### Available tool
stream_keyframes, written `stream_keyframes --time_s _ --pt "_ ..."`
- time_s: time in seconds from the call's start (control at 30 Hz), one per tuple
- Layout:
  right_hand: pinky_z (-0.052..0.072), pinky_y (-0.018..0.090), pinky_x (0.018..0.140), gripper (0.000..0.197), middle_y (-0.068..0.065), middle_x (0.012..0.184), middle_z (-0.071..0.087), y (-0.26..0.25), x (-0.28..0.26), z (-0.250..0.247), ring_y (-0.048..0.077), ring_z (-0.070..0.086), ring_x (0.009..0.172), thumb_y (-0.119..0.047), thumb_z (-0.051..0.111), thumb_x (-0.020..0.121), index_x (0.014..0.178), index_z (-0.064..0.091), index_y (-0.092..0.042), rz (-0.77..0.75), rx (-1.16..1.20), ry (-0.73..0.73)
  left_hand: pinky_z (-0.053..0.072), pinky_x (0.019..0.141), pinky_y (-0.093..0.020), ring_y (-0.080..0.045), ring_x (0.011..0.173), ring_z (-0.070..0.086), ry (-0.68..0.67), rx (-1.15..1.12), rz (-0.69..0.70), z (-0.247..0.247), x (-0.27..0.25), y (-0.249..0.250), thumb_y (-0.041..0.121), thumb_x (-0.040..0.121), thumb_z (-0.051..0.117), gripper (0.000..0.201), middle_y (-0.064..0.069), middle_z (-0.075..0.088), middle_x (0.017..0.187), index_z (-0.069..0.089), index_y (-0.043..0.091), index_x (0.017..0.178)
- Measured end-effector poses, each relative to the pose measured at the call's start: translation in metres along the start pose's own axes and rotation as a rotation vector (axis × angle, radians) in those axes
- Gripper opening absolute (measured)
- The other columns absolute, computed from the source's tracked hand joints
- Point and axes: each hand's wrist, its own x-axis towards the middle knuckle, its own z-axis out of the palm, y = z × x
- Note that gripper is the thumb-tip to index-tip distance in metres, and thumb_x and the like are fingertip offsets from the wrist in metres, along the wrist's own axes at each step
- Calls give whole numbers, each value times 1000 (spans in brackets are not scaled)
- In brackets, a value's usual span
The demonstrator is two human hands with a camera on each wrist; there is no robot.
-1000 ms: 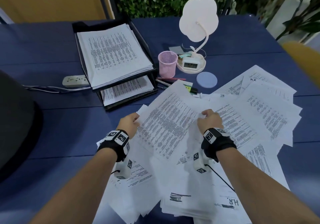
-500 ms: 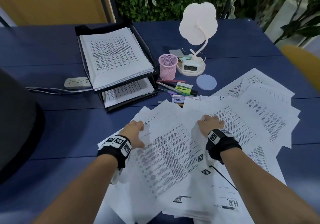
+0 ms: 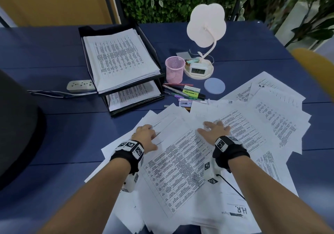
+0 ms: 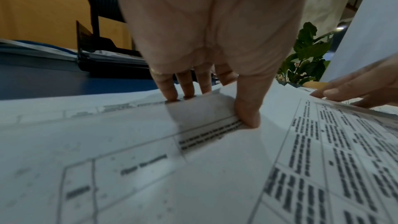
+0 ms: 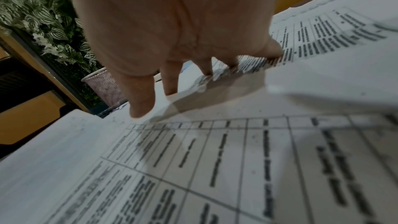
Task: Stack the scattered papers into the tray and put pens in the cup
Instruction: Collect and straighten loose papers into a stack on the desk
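Pressing scattered papers: left hand, right hand.

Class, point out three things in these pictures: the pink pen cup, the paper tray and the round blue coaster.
pink pen cup (image 3: 174,70): head view, on its mesh wall.
paper tray (image 3: 161,75): head view, on the upper tier's black front corner.
round blue coaster (image 3: 214,85): head view, on its flat top.

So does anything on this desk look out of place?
Yes. White printed sheets lie fanned and overlapping at odd angles across the blue table, unlike the squared stack in the black two-tier tray. Pens and markers lie loose beside the pink mesh cup, not in it.
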Motion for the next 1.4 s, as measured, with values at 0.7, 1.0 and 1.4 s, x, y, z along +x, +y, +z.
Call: stream_keyframes --time_s 0.7,1.0,1.4 --pt "39 23 63 25 -3 66 51 -26 -9 -24 13 46 59 -14 78 75 69 54 -18 -263 706 83 49 82 -26 -16 94 65 5 -590 -103 -17 -1 -13 22 74 80 34 1 70 102 67 18 105" --pt "50 31 73 29 4 88 68 -7 3 -26 17 58 71 -40 82 67 79 66 -18 -47 961 16 51 86 -35 -21 95 66 232 -1172 -221 -29 -15 -54 7 74 77 44 -10 68 110 60 6 115" --pt "37 21 53 32 -3 64 51 -26 -3 -28 15 46 58 3 64 80 64 51 -22 -195 500 115 48 96 -43 -20 106 62 93 -900 -219 -21 -12 -66 23 75 79 53 -2 65 118 53 14 121"
